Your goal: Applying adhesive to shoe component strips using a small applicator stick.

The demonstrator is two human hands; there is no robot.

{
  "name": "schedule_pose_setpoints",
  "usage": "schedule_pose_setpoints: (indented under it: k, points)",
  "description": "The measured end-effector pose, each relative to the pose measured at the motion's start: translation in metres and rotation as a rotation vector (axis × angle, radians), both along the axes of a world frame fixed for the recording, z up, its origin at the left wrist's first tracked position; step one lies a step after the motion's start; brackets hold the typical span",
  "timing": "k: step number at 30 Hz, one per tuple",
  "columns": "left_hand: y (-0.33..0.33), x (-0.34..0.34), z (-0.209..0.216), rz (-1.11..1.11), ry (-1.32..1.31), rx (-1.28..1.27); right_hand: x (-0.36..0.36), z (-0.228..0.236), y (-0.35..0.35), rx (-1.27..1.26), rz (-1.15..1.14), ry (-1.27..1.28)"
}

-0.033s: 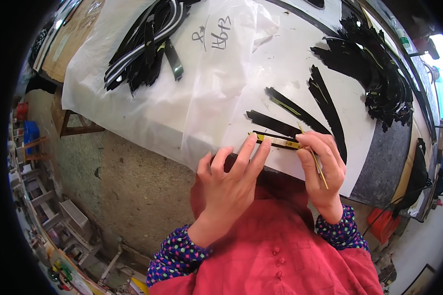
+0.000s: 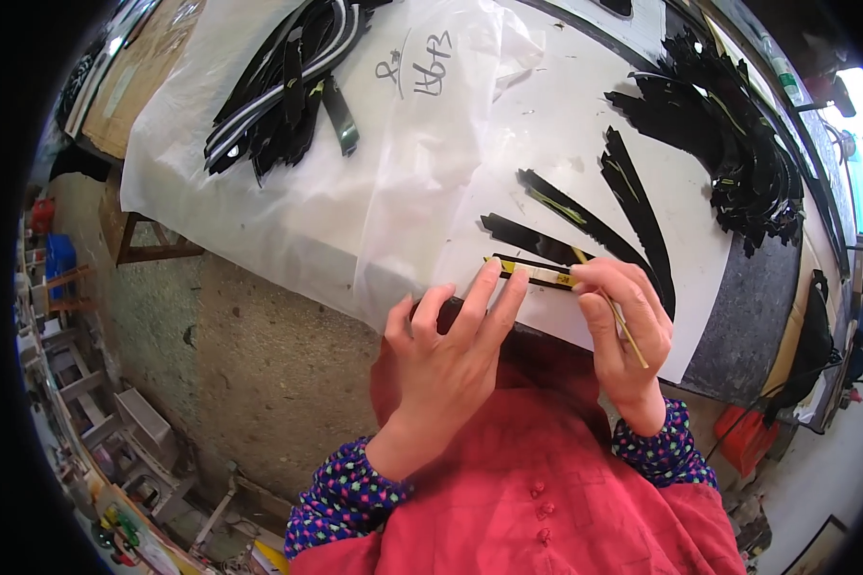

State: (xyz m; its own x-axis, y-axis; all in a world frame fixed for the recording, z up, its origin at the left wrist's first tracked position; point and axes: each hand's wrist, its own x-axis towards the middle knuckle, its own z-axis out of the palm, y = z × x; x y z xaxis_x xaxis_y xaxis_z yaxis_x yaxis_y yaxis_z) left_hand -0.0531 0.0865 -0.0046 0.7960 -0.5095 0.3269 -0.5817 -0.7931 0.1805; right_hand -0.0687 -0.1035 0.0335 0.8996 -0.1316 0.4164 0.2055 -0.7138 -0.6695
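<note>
My left hand [image 2: 446, 364] has its fingers spread, with two fingertips resting on a short black strip [image 2: 547, 285] at the table's near edge. Along that strip runs a narrow yellow and pale band [image 2: 566, 280]. Between the thumb and fingers of my right hand [image 2: 633, 326] is a thin yellowish stick [image 2: 631, 335], slanting across the strip's right end. Its upper tip shows just past my fingers. Just beyond lie a flat black strip [image 2: 527, 240], another black strip with yellow-green marks [image 2: 571, 206] and a long curved one [image 2: 638, 201]. My right fingers hide part of their near ends.
A bundle of black and grey-white strips [image 2: 288, 96] lies far left on translucent plastic sheeting [image 2: 393, 182]. At the far right is a thick pile of black strips [image 2: 738, 144]. The white work surface [image 2: 695, 268] ends close to my red apron [image 2: 537, 460].
My right hand has shifted slightly left along the strip, and the stick leans over more. My left hand stays where it was.
</note>
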Motion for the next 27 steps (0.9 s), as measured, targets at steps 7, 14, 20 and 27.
schedule_pose_setpoints:
  k: [7, 14, 20, 27]
  points:
    - [0.000, -0.002, -0.007, 0.009, -0.021, -0.031, 0.018, -0.007, 0.022, 0.317, 0.112, 0.171]
    - [-0.003, -0.003, -0.013, 0.043, -0.041, -0.075, 0.027, -0.013, 0.025, 0.165, 0.138, 0.143]
    - [-0.001, -0.001, -0.012, 0.025, -0.040, -0.062, 0.027, -0.013, 0.023, 0.182, 0.170, 0.177]
    - [-0.003, -0.003, -0.015, 0.041, -0.060, -0.063, 0.027, -0.011, 0.022, 0.190, 0.175, 0.185]
